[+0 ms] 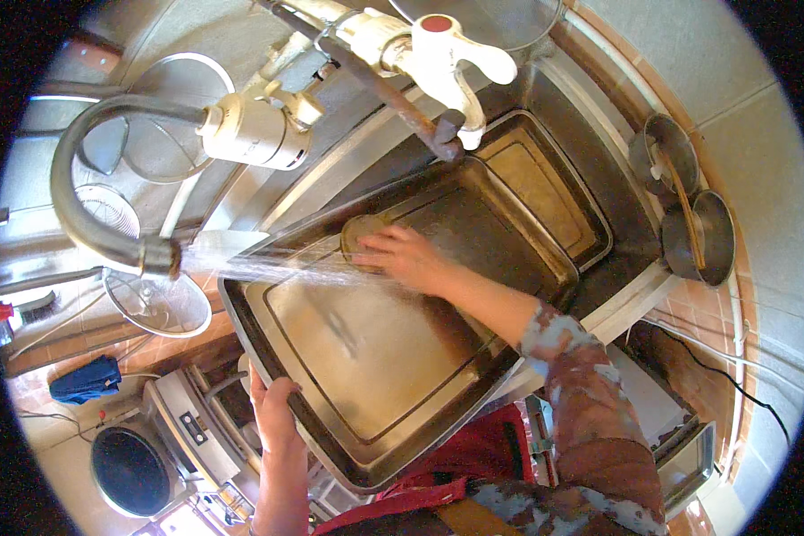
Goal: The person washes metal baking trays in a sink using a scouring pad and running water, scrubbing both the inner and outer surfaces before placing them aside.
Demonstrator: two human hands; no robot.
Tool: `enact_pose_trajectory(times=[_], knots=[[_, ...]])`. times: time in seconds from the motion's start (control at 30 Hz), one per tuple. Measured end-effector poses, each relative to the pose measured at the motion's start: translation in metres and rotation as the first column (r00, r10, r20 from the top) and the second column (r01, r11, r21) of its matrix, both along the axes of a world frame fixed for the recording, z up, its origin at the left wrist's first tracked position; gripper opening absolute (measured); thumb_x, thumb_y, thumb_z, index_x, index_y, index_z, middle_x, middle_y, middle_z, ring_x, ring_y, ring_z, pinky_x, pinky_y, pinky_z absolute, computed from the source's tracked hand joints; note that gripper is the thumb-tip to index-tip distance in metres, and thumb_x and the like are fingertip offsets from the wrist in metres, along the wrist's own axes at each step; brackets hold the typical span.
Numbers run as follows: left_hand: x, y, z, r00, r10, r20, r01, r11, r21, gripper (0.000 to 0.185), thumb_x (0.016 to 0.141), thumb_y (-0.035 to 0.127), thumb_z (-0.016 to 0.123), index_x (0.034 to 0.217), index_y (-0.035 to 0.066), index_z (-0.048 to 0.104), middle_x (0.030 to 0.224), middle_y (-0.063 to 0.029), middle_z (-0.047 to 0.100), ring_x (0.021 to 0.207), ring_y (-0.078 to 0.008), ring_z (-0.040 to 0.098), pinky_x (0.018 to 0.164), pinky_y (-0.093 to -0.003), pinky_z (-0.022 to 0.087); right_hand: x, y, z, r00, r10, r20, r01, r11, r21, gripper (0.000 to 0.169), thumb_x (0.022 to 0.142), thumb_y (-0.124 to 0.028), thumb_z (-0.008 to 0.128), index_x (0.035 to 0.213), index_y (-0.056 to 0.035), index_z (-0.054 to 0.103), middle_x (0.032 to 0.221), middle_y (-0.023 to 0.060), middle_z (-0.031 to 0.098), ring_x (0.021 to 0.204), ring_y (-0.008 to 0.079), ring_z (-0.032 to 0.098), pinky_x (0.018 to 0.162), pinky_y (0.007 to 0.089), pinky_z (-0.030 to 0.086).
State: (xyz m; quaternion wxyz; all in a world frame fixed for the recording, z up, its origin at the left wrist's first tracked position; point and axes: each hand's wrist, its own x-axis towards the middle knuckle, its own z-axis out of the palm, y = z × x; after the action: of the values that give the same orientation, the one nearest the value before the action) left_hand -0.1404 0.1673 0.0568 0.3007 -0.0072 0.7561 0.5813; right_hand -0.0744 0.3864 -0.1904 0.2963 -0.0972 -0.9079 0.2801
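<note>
A large metal baking tray lies tilted across the sink in front of me, its inside wet. My left hand grips the tray's left rim, thumb over the edge. With spread fingers, my right hand presses a round brownish scrubbing pad onto the tray floor; the hand partly hides the pad, so its material is unclear. Water sprays from a curved metal tap spout at the left, across the tray towards my right hand. A second, similar tray rests behind it in the sink.
A white tap with a red-marked lever and a rusty pipe overhang the tray's far side. The sink wall stands at the right, with two metal pots beyond it. A sieve hangs at the left above a blue cloth.
</note>
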Motion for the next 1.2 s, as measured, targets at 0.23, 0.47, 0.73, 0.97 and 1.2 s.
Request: enact_pose_trajectory(times=[0.23, 0.47, 0.73, 0.97, 1.2], knots=[[-0.009, -0.009, -0.005, 0.997, -0.041, -0.069, 0.034, 0.995, -0.095, 0.052, 0.067, -0.004, 0.043, 0.119, 0.003, 0.051, 0.094, -0.0064, 0.059, 0.080, -0.0167, 0.057, 0.072, -0.0267, 0.046, 0.012, 0.082, -0.045, 0.959, -0.077, 0.272, 0.137, 0.968, -0.210, 0.038, 0.087, -0.014, 0.051, 0.122, -0.0238, 0.060, 0.128, 0.0098, 0.050, 0.122, 0.0339, 0.046, 0.101, 0.0393, 0.042], [-0.006, -0.004, -0.008, 0.990, -0.063, -0.123, 0.041, 0.984, -0.175, 0.057, 0.068, 0.001, 0.050, 0.125, 0.007, 0.050, 0.086, -0.0021, 0.057, 0.070, -0.0147, 0.055, 0.064, -0.0255, 0.046, 0.050, 0.130, -0.151, 0.765, -0.444, 0.467, 0.469, 0.881, 0.069, 0.037, 0.092, -0.022, 0.046, 0.128, -0.0155, 0.054, 0.138, 0.0126, 0.047, 0.125, 0.0344, 0.044, 0.104, 0.0461, 0.038], [-0.002, -0.011, -0.012, 0.993, -0.030, -0.115, 0.026, 0.999, -0.035, 0.048, 0.068, -0.003, 0.044, 0.114, 0.006, 0.056, 0.084, -0.0009, 0.058, 0.070, -0.0117, 0.051, 0.063, -0.0233, 0.041, 0.138, 0.085, -0.102, 0.508, -0.329, 0.796, 0.339, 0.926, 0.167, 0.045, 0.087, -0.007, 0.049, 0.131, -0.0155, 0.052, 0.128, 0.0077, 0.056, 0.122, 0.0292, 0.046, 0.096, 0.0470, 0.040], [0.000, -0.013, -0.008, 0.999, 0.021, -0.045, -0.019, 0.999, 0.039, 0.053, 0.070, -0.004, 0.043, 0.121, 0.006, 0.055, 0.086, -0.0001, 0.057, 0.071, -0.0114, 0.051, 0.064, -0.0235, 0.042, 0.219, 0.058, -0.073, 0.166, -0.205, 0.965, 0.150, 0.972, 0.181, 0.026, 0.085, -0.007, 0.052, 0.108, -0.0095, 0.065, 0.104, 0.0068, 0.068, 0.102, 0.0298, 0.061, 0.094, 0.0496, 0.040], [-0.009, -0.017, -0.008, 0.998, -0.045, -0.043, 0.046, 0.998, 0.032, 0.052, 0.071, -0.001, 0.046, 0.123, 0.006, 0.052, 0.093, -0.0027, 0.060, 0.077, -0.0156, 0.056, 0.071, -0.0275, 0.046, 0.195, 0.025, 0.008, 0.113, -0.060, 0.992, 0.039, 0.998, 0.056, 0.023, 0.087, -0.010, 0.051, 0.103, -0.0091, 0.069, 0.112, 0.0122, 0.065, 0.104, 0.0330, 0.061, 0.098, 0.0643, 0.030]])
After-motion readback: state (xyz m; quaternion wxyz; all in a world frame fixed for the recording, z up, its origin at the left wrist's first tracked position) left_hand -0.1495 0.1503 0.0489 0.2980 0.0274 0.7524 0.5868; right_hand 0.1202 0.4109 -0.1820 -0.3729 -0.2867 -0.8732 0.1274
